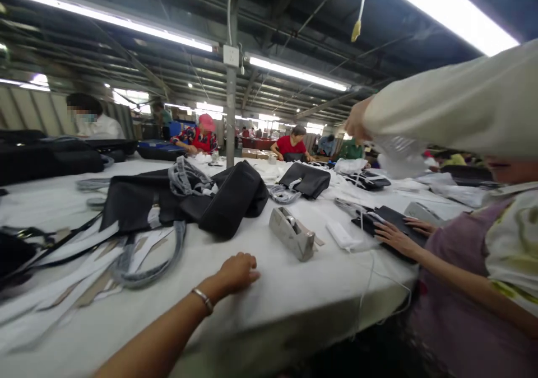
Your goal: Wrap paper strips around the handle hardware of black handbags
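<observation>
My left hand, with a silver bracelet at the wrist, is low over the white-covered table. Its fingers are curled in, and nothing shows in them. A grey tape dispenser stands just beyond it to the right. Past the hand lies a black bag, apart from it. Left of that is another black bag with a wrapped handle looping onto the table. My right hand is not in view.
White and brown strips lie at left. At right, a co-worker's hands rest on a black piece. Another person's cream sleeve reaches across, with clear plastic below its hand. A post rises beyond the bags.
</observation>
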{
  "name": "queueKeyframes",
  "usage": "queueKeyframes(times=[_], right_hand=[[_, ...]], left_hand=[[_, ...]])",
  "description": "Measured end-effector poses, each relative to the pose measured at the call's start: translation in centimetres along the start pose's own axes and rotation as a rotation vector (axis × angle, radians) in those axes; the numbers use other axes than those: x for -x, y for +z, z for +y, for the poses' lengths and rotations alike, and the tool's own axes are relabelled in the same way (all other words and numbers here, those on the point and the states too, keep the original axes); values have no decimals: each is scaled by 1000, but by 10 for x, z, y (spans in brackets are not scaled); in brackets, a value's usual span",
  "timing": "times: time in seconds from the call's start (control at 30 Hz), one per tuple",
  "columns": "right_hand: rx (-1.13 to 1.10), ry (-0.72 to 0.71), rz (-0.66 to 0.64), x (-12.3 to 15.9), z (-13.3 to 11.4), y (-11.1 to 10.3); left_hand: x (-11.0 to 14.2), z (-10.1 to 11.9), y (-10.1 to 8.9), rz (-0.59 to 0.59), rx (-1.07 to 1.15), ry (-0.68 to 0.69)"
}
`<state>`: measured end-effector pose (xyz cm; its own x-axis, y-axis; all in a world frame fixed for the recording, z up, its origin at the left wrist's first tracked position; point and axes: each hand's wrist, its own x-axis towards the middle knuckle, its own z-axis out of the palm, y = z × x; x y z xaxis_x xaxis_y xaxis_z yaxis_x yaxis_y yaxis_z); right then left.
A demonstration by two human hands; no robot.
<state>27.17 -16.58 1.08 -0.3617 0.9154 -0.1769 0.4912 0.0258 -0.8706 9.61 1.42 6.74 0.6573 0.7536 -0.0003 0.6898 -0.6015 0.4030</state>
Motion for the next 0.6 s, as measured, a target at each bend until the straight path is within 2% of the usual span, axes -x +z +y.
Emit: queueKeyframes(times=[0.07,0.1,0.17,0.27,0.33,0.43,0.53,0.6], right_hand=[[-219,9,33,19,-2,23],[-369,8,77,26,-7,27],[-693,5,192,34,-22,22],[-914,9,298,24,-44,-1],[-1002,25,330,11,-54,-13],[-1011,33,309,-9,-61,-20],[-961,34,264,-31,-62,-21],[-935,58,261,-49,-63,-24]], left_hand=[[22,6,-7,-22,201,-11],[33,8,-9,-35,371,-13],[55,10,-12,-50,750,-51],[81,12,-13,-74,1132,-120],[93,13,-14,-98,1245,-141],[101,16,-12,-140,1321,-141],[97,16,-11,-190,1337,-84],[89,12,-10,-179,1372,-47]])
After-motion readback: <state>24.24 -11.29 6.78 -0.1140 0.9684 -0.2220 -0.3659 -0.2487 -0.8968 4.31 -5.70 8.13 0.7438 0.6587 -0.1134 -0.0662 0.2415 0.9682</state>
